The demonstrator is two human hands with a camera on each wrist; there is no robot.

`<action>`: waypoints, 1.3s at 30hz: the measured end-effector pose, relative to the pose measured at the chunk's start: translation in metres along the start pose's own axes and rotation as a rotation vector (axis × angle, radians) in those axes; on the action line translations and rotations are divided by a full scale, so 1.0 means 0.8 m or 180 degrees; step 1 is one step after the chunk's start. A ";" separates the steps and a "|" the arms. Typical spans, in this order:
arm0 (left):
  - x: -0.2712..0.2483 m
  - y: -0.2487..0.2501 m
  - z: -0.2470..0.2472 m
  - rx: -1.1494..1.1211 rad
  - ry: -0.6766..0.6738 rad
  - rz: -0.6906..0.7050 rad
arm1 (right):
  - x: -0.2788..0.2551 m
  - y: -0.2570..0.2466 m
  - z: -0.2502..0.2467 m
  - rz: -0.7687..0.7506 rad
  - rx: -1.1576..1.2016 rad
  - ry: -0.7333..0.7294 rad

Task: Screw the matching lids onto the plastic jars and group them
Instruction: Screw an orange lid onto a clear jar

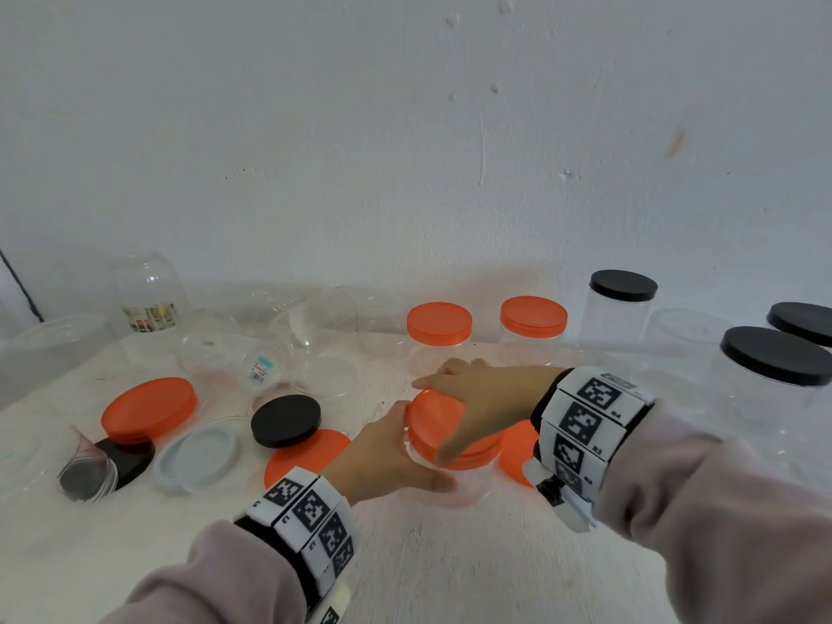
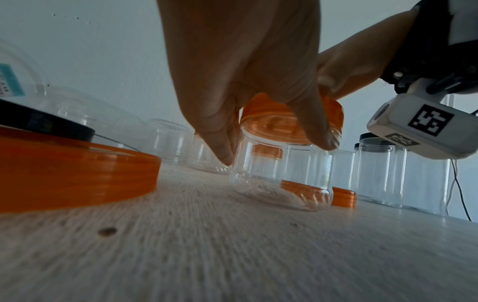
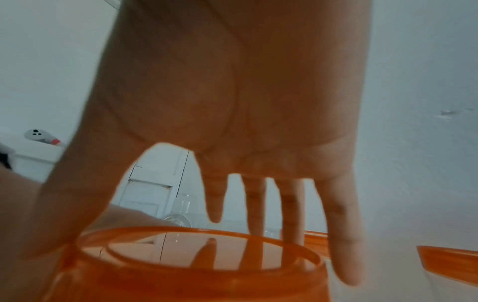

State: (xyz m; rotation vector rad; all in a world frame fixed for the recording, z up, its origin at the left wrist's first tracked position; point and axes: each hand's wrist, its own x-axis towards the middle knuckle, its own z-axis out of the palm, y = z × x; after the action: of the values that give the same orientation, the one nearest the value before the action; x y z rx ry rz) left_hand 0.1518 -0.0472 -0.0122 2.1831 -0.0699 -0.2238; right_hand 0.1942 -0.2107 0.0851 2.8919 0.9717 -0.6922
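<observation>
Left hand (image 1: 387,448) wraps the clear jar (image 2: 282,173) standing on the surface (image 1: 450,556), right hand (image 1: 481,398) fingers (image 3: 338,235) spread over its orange lid (image 1: 443,427), which looks slightly tilted maybe, so I'd level it before twisting.

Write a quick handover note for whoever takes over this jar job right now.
Left hand grips the clear plastic jar at table centre. Right hand holds the orange screw lid on its mouth, tilted, not yet seated.
Done: two orange-lidded jars at the back, three black-lidded jars at right.
Left: open jars back left; loose orange, black and clear lids front left.
</observation>
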 end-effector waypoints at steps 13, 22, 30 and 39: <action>0.001 -0.003 0.001 -0.0081 0.0001 -0.0015 | 0.002 0.001 0.003 -0.0018 -0.0087 -0.0072; 0.001 -0.003 0.001 -0.0099 0.0019 -0.0004 | 0.007 0.005 0.018 0.0024 -0.0139 0.0313; 0.001 0.000 0.002 -0.0008 0.0031 -0.0047 | 0.010 0.000 0.033 0.0139 -0.0215 0.0594; 0.001 0.000 0.000 0.0081 0.0059 -0.0074 | 0.007 -0.001 0.043 0.0150 -0.0221 0.0808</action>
State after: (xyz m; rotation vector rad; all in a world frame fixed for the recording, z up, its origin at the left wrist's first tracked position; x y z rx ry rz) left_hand 0.1525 -0.0478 -0.0123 2.2120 -0.0371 -0.2171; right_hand 0.1840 -0.2120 0.0518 2.9799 0.9231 -0.2863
